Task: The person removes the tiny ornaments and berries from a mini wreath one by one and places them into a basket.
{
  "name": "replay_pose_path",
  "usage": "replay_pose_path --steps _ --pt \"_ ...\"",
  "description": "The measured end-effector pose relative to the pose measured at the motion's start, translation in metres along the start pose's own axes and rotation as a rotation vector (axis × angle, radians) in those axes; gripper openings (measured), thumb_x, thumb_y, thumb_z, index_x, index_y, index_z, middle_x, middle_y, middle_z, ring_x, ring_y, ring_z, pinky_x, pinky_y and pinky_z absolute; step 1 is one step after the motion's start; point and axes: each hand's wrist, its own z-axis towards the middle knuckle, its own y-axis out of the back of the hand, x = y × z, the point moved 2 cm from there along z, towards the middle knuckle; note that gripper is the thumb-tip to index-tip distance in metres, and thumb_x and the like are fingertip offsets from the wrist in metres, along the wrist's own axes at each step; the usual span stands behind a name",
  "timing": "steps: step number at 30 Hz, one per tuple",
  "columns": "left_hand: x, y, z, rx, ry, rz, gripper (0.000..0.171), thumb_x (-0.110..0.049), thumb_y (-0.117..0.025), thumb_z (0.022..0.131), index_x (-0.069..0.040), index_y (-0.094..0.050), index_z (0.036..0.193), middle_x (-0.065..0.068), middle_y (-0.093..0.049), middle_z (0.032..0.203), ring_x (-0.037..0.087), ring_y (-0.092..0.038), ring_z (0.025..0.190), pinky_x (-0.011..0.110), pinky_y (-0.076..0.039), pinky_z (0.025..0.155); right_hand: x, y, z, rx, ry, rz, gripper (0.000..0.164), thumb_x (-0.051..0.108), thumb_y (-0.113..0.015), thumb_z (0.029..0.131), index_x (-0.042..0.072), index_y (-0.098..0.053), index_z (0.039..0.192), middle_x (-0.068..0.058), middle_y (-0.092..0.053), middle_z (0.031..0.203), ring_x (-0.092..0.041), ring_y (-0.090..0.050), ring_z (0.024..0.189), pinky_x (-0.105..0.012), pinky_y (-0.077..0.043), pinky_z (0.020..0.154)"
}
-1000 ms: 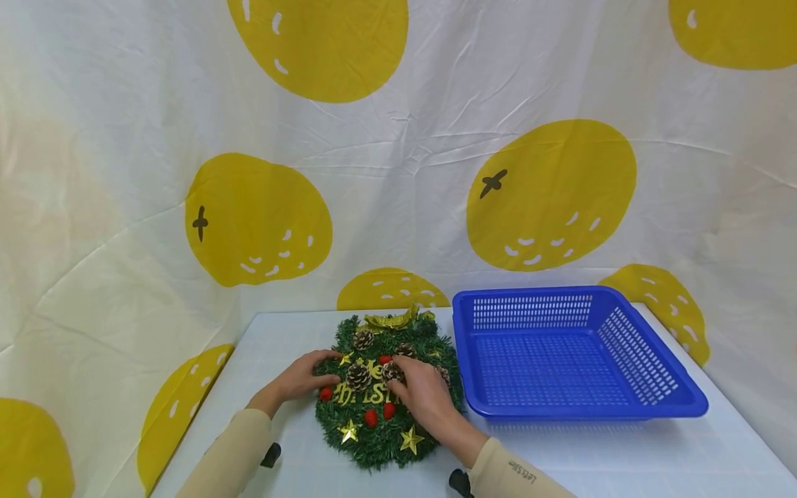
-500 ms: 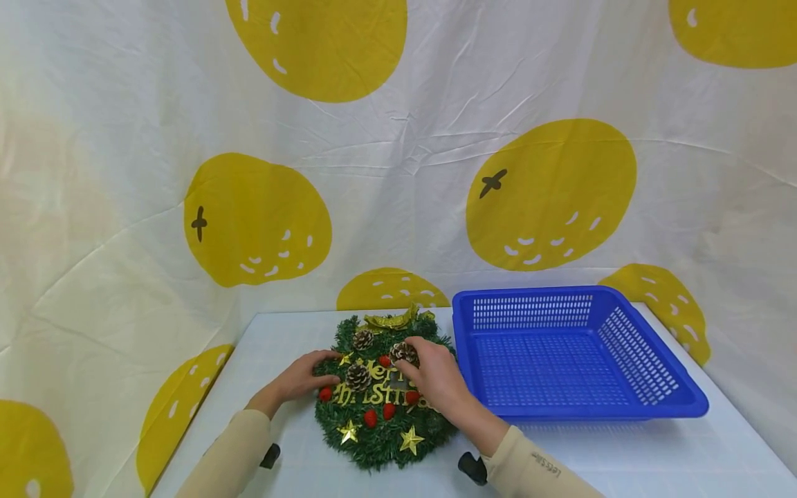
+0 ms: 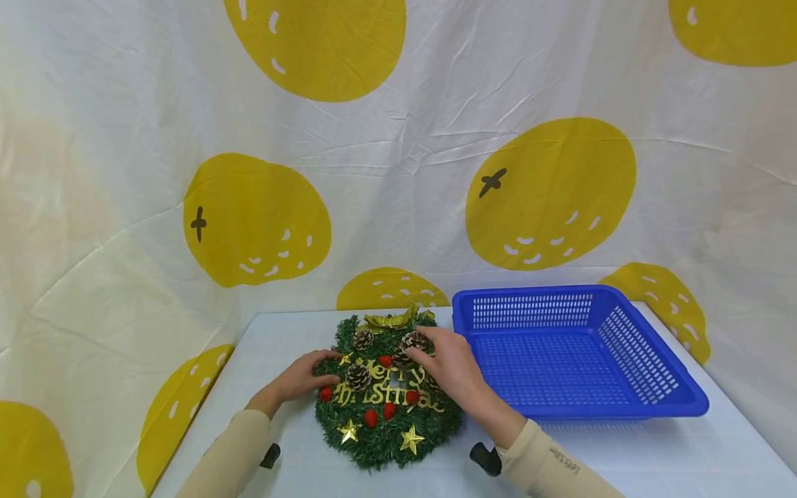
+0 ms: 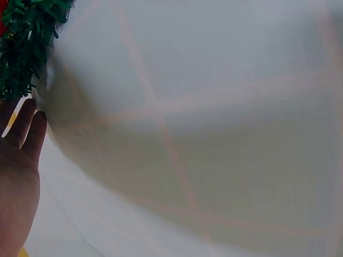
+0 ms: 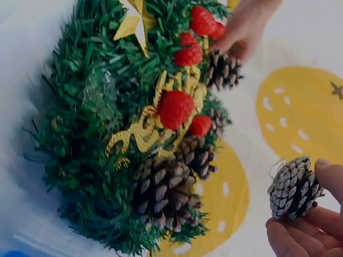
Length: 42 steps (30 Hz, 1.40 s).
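Observation:
A green Christmas wreath (image 3: 367,446) lies on the table, with gold "Merry Christmas" lettering (image 3: 373,394), red berries (image 5: 175,109), gold stars (image 3: 411,440) and several pine cones (image 5: 166,193). Thumb and fingertips of my right hand (image 3: 457,370) pinch one pine cone (image 5: 292,187), which the right wrist view shows apart from the wreath, a thin loop at its top. My left hand (image 3: 301,375) rests against the wreath's left edge, thumb and forefinger spread over the greenery. In the left wrist view its other fingers (image 4: 33,134) are fairly straight and touch the rim.
A blue plastic basket (image 3: 560,411) with slotted walls stands right of the wreath, close to my right forearm. A gold bow (image 3: 392,321) tops the wreath. Behind the white table (image 3: 292,470) hangs a cloth (image 3: 398,207) printed with yellow fruit.
My right hand has carried its pine cone from over the lettering up and to the right, uncovering more of the letters and a berry. The left hand stays in place.

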Motion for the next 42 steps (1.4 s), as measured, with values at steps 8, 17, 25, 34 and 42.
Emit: replay_pose_path --steps 8,17,25,34,42 --pt "0.000 -0.001 0.000 0.002 -0.007 0.003 0.060 -0.046 -0.066 0.092 -0.010 -0.054 0.138 0.015 -0.053 0.139 0.038 -0.047 0.129 0.058 -0.037 0.104 -0.007 0.013 0.003 -0.046 -0.018 -0.022 0.047 0.032 -0.074 0.088 0.006 -0.066 0.126 -0.012 -0.067 0.121 -0.030 -0.065 0.106 -0.046 -0.053 0.088" --pt "-0.002 -0.001 0.001 0.005 -0.009 0.007 0.058 -0.044 -0.066 0.092 -0.010 -0.054 0.138 0.016 -0.052 0.139 0.039 -0.046 0.130 0.059 -0.036 0.105 -0.020 0.030 0.002 -0.066 -0.031 -0.052 0.047 0.036 -0.073 0.089 0.005 -0.067 0.125 -0.013 -0.067 0.120 -0.028 -0.066 0.099 -0.046 -0.054 0.082" --pt "-0.001 -0.001 0.001 0.003 -0.004 0.009 0.058 -0.042 -0.067 0.092 -0.009 -0.054 0.138 0.016 -0.053 0.139 0.039 -0.045 0.130 0.059 -0.036 0.105 -0.033 0.040 0.004 -0.051 -0.064 -0.060 0.046 0.033 -0.072 0.090 0.005 -0.066 0.126 -0.013 -0.066 0.120 -0.027 -0.064 0.099 -0.045 -0.054 0.081" --pt "0.000 -0.001 0.001 -0.005 -0.007 0.017 0.059 -0.044 -0.067 0.092 -0.009 -0.054 0.138 0.016 -0.053 0.139 0.039 -0.046 0.130 0.058 -0.037 0.104 -0.048 0.049 0.009 -0.043 -0.054 -0.083 0.046 0.025 -0.073 0.090 0.001 -0.064 0.127 -0.018 -0.065 0.122 -0.034 -0.062 0.109 -0.049 -0.052 0.089" --pt "-0.002 0.001 -0.001 0.001 -0.008 0.014 0.058 -0.043 -0.067 0.092 -0.009 -0.054 0.138 0.017 -0.052 0.140 0.040 -0.045 0.130 0.059 -0.036 0.104 -0.054 0.057 0.010 -0.041 -0.042 -0.103 0.045 0.023 -0.073 0.090 -0.003 -0.063 0.126 -0.021 -0.064 0.123 -0.038 -0.062 0.110 -0.051 -0.051 0.091"
